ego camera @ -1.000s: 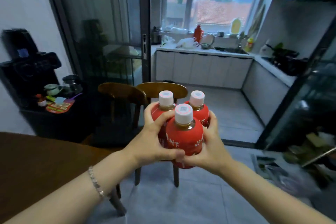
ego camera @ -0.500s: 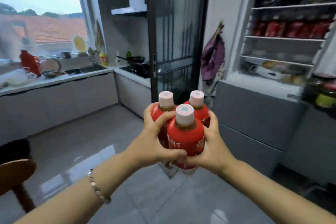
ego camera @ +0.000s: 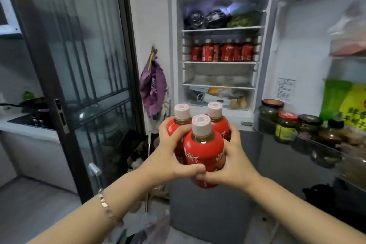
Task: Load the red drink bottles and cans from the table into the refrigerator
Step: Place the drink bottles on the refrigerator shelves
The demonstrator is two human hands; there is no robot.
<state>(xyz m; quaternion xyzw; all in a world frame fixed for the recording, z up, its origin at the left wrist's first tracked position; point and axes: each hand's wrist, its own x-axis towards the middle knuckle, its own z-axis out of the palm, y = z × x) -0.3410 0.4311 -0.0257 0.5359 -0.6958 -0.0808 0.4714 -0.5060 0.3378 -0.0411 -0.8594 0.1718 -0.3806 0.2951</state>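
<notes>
Three red drink bottles (ego camera: 204,147) with pale pink caps are clustered upright between my hands at chest height. My left hand (ego camera: 168,154) wraps the left side of the cluster, and my right hand (ego camera: 235,162) presses the right side, fingertips meeting at the front. The refrigerator (ego camera: 219,49) stands straight ahead with its upper compartment open. Its second shelf (ego camera: 219,62) holds a row of several red bottles and cans (ego camera: 221,51). The bottles in my hands are in front of and below that shelf, apart from the fridge.
The open fridge door (ego camera: 316,89) swings out on the right, its racks holding dark jars (ego camera: 285,125) and a green packet. A dark-framed glass sliding door (ego camera: 65,85) stands on the left. A purple bag (ego camera: 152,87) hangs on the wall beside the fridge.
My view has swung right from the kitchen counter to face the open refrigerator, which is now closer and centred. Both hands hold the three bottles the same way.
</notes>
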